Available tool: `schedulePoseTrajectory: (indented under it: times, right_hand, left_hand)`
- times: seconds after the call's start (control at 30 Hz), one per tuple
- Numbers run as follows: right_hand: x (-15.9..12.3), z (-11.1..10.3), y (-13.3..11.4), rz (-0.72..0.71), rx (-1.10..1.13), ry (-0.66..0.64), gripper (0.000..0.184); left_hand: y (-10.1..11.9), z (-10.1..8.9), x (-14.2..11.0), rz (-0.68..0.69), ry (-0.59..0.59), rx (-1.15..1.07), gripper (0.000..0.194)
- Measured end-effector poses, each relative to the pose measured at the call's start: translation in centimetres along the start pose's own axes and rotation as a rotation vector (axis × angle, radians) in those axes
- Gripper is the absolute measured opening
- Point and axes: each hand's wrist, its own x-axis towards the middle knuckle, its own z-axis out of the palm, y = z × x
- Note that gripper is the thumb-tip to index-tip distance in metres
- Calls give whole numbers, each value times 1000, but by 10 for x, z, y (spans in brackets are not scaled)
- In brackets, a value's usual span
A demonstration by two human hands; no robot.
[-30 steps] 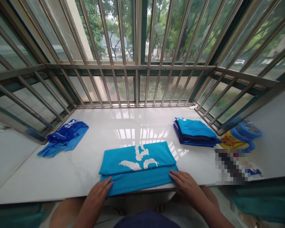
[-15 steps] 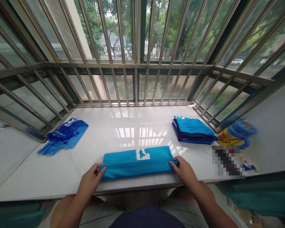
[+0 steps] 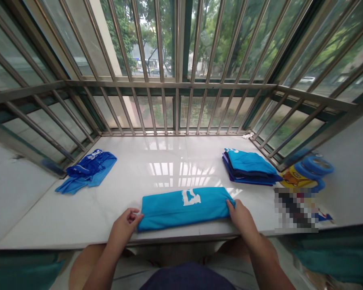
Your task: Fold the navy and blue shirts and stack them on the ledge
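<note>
A bright blue shirt (image 3: 169, 211) with a white print lies folded into a long flat strip near the front edge of the white ledge. At its right end my right hand (image 3: 241, 215) pinches the cloth between thumb and fingers. My left hand (image 3: 126, 225) is beside the left end, its fingers loosely curled and apart from the thumb. The left thumb tip reaches the shirt's edge; whether it touches is hard to tell. A stack of folded blue and dark clothes (image 3: 251, 167) sits to the right, farther back. Crumpled blue clothing (image 3: 90, 171) lies at the left.
The glossy white ledge (image 3: 133, 161) is bounded by metal window bars (image 3: 177, 108) at the back and sides. Beside the right wall stands a blue and yellow jug (image 3: 305, 173). In front of it is a pixelated patch. Green cloth (image 3: 335, 257) hangs below the ledge.
My left fingers have come off the shirt's left end. The shirt has shifted slightly rightward from my left hand and its upper layer looks smoother. The whole view has shifted a little.
</note>
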Motion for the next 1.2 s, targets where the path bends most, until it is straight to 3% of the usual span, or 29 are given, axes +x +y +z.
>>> schedulePoseTrajectory:
  times: [0.1,0.17,0.23,0.3,0.4,0.5,0.57,0.67,0.8,0.93,1.0,1.1,1.2]
  right_hand:
    - [18,-25,3,27,36,70,41]
    - [21,-41,-7,9,109,181,38]
    - [13,-52,-32,-65,220,324,31]
    - [-7,-52,-70,-227,316,429,23]
    - [-52,-21,-141,-596,331,451,15]
    - [-100,44,-198,-977,98,329,11]
    - [-124,89,-219,-1201,-29,236,5]
    - [-139,130,-226,-1307,-71,177,5]
    - [-132,137,-219,-1323,-58,168,7]
    - [-129,150,-206,-1382,-3,252,40]
    - [-132,164,-198,-1408,9,299,48]
    - [-138,177,-187,-1462,-30,306,25]
    - [-145,165,-184,-1510,-41,242,13]
  left_hand:
    - [15,19,1,29,-104,-75,48]
    - [25,31,0,61,-133,-95,43]
    - [32,39,-1,90,-150,-77,37]
    - [35,43,-2,101,-157,-32,33]
    - [34,40,-3,88,-164,4,34]
    - [32,33,-2,80,-174,-15,32]
    - [32,28,-1,82,-192,-42,23]
    - [33,23,-1,82,-224,-110,21]
    - [34,19,-2,64,-217,-218,27]
    - [29,16,0,-20,-196,-309,39]
    - [25,17,0,-72,-168,-366,45]
    - [20,19,-4,-53,-45,-398,50]
    - [16,20,-10,16,38,-380,55]
